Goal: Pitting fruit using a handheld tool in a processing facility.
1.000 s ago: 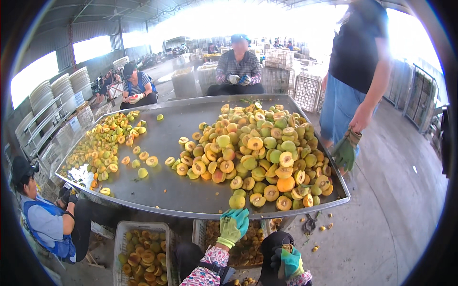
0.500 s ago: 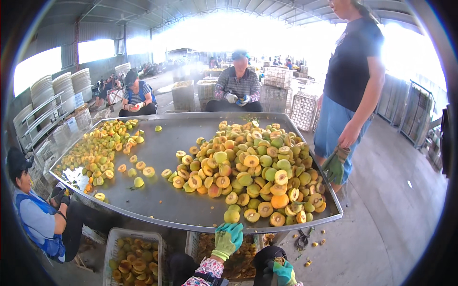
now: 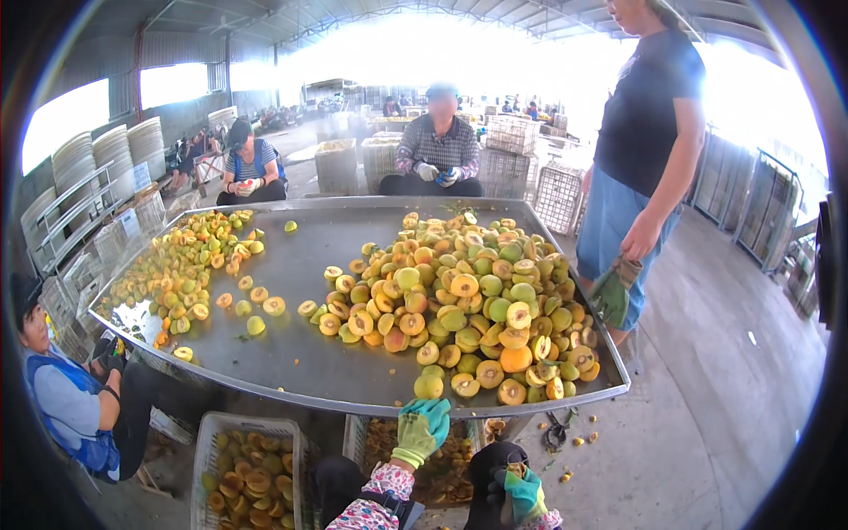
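Bright daylight is let into a metal-roofed shed, where a shallow grey metal table (image 3: 300,256) is laden with round, yellow-green halved fruit (image 3: 464,284), heaped toward its right edge and scattered along its left. At the near edge, the left hand (image 3: 422,431), gloved in teal and yellow-green, is held with fingers curled; the right hand (image 3: 523,491), gloved alike, is held lower. Whether either grips anything cannot be told. Halves are probably light, easily bruised, slick where cut, best taken by rounded skin.
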Motion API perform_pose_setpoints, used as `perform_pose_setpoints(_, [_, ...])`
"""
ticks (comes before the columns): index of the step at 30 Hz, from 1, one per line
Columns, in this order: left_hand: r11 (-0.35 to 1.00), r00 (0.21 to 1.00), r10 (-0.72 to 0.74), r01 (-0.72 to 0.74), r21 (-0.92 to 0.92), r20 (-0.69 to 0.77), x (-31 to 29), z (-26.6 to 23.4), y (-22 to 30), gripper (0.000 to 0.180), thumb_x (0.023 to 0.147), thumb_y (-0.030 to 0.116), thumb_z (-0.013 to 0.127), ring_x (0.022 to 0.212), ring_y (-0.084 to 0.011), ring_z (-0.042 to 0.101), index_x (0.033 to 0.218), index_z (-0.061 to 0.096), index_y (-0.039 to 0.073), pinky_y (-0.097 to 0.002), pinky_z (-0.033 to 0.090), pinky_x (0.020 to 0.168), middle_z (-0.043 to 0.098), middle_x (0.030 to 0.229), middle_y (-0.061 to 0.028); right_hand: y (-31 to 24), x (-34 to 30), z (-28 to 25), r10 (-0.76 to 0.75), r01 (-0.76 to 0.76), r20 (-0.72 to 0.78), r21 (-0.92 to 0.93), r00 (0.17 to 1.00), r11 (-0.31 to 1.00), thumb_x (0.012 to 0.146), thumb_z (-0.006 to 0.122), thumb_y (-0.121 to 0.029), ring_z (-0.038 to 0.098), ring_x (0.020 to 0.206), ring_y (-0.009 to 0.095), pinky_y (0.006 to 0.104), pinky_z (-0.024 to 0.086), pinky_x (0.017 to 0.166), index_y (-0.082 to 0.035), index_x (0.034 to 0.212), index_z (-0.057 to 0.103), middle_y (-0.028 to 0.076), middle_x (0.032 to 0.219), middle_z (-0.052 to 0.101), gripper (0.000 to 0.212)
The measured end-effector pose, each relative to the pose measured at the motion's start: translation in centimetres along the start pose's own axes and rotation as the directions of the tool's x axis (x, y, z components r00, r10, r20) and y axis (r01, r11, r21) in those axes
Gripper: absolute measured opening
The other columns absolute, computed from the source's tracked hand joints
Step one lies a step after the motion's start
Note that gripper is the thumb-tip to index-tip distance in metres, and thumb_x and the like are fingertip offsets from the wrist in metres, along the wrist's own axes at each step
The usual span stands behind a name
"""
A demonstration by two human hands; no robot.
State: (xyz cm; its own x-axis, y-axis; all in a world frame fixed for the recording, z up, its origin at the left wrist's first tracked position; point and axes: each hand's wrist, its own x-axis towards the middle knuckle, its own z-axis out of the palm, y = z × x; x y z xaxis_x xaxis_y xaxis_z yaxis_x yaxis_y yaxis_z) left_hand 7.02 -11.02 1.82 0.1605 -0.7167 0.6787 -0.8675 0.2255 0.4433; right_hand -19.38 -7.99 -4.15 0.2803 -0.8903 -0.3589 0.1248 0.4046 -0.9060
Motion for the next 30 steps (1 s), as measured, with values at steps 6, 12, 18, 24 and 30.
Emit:
perform_pose_setpoints(6, [1.000,1.000,0.013,-0.013,0.028,-0.001,-0.4,0.1,-0.4,0.021,0.075,0.016,0.064,0.084,-0.0274,0.061,0.095,0.065,0.012,-0.0408,0.045,0.084,0.065,0.087,-0.0061,0.8,0.1,-0.2,0.033,-0.031,-0.040,0.041,0.999,0.999,0.083,0.059,-0.009,0.053,0.069,0.006,0.0229,0.043,0.063,-0.003,0.092,0.063,-0.003,0.077,0.059,0.012])
perform_pose_setpoints(12, [1.000,1.000,0.015,-0.015,0.000,0.009,0.0,-0.9,0.0,0.018,0.074,0.014,0.064,0.080,-0.0267,0.060,0.092,0.064,0.012,-0.0411,0.046,0.079,0.064,0.083,-0.0055,5.5,2.4,-3.0,-0.016,0.021,0.035,-0.145,0.999,0.989,0.078,0.064,-0.014,0.066,0.094,0.021,0.0308,0.051,0.079,-0.007,0.106,0.065,0.010,0.103,0.068,0.029])
perform_pose_setpoints(18, [1.000,1.000,0.025,-0.025,0.010,0.008,0.0,-0.6,0.1,0.019,0.074,0.014,0.063,0.081,-0.0267,0.060,0.093,0.062,0.013,-0.0413,0.045,0.079,0.064,0.085,-0.0054,2.5,0.6,-1.6,0.001,-0.002,-0.008,-0.144,1.000,0.990,0.079,0.064,-0.014,0.066,0.094,0.021,0.0309,0.051,0.079,-0.007,0.106,0.065,0.010,0.103,0.068,0.028])
perform_pose_setpoints(24, [1.000,0.999,0.010,-0.011,0.026,0.045,-0.2,-0.2,-0.5,0.020,0.073,0.014,0.064,0.081,-0.0266,0.060,0.093,0.063,0.013,-0.0413,0.044,0.081,0.064,0.085,-0.0049,2.1,0.4,-1.1,0.009,-0.010,-0.010,-0.160,1.000,0.987,0.079,0.064,-0.014,0.066,0.095,0.020,0.0311,0.051,0.079,-0.007,0.106,0.065,0.010,0.104,0.068,0.028])
perform_pose_setpoints(30, [0.998,0.998,0.052,-0.053,-0.023,-0.044,0.4,-0.7,0.3,0.011,0.073,0.013,0.062,0.074,-0.0302,0.059,0.083,0.061,0.009,-0.0422,0.046,0.070,0.062,0.076,-0.0086,2.0,0.4,-1.3,0.016,-0.020,-0.025,-0.166,1.000,0.986,0.080,0.064,-0.014,0.066,0.096,0.020,0.0313,0.051,0.079,-0.007,0.105,0.066,0.010,0.104,0.068,0.027])
